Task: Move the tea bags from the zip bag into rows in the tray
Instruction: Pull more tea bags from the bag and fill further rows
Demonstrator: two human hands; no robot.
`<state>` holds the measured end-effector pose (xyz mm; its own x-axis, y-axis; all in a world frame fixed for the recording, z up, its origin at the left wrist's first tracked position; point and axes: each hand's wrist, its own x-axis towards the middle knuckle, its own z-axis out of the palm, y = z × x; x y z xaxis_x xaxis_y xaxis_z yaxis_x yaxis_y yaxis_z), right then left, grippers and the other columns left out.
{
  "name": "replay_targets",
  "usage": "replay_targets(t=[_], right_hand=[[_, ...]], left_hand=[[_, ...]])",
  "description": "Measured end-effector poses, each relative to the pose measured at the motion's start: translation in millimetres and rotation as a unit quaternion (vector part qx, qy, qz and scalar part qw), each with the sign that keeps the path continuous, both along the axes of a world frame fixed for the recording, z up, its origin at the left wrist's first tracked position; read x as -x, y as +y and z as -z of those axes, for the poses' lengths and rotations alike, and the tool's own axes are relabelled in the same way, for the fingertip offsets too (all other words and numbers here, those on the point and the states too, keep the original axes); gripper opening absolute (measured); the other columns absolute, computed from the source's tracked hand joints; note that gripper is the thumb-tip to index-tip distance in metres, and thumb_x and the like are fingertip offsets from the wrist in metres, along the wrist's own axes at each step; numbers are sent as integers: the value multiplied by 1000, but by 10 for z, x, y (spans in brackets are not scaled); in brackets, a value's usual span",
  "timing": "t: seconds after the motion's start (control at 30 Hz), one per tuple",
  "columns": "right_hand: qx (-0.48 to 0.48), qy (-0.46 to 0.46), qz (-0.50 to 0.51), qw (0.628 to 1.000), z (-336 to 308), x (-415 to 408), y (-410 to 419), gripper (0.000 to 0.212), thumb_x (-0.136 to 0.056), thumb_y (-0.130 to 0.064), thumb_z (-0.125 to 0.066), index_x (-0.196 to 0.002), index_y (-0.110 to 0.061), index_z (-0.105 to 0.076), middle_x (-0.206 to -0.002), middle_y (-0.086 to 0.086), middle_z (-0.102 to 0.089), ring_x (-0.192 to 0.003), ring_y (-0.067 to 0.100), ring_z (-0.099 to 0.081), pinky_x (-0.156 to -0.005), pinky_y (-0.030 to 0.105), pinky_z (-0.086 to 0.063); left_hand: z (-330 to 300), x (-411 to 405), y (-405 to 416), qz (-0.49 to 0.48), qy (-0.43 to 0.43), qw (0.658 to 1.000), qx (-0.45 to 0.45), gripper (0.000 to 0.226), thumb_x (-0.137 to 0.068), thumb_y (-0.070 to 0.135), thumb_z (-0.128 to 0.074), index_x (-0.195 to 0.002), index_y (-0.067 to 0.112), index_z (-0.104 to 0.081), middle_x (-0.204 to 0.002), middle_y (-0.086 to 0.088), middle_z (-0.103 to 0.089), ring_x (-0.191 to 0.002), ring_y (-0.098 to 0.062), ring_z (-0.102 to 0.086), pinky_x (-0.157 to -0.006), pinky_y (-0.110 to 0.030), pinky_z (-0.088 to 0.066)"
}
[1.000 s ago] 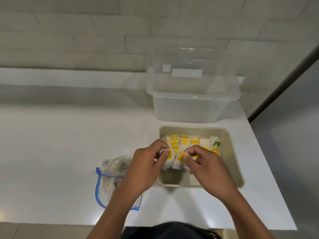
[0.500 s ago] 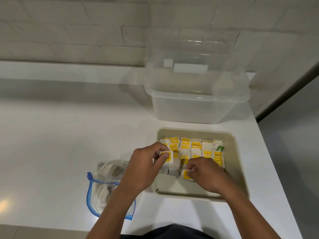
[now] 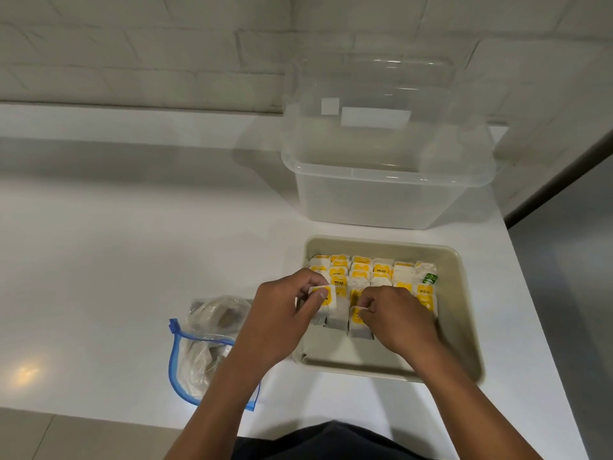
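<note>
One wide-angle camera sits on the person's head, looking forward and steeply down over the worktop (image 3: 132,260), close above the hands (image 3: 278,323) and facing the brick wall (image 3: 132,54).

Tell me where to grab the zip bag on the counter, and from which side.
Pinch the zip bag at its blue zip edge, coming from the left. That edge faces the bare counter, while the left hand and forearm cover the bag's right side. The film elsewhere looks crumpled and slack.
</note>
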<state>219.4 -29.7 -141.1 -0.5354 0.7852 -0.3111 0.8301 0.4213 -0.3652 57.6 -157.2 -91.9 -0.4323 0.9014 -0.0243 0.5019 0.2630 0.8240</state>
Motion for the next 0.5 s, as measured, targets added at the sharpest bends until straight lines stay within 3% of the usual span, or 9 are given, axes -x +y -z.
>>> replay_targets(t=[0.5], right_hand=[[1, 6, 17, 1000, -3, 9, 46, 10, -92, -33, -56, -92, -30, -66, -93, -10, -67, -96, 18, -60, -70, 29, -49]], left_hand=[[1, -5, 4, 5, 15, 1000, 9, 5, -95, 23, -68, -94, 27, -71, -75, 27, -63, -74, 3, -58, -60, -5, -36]])
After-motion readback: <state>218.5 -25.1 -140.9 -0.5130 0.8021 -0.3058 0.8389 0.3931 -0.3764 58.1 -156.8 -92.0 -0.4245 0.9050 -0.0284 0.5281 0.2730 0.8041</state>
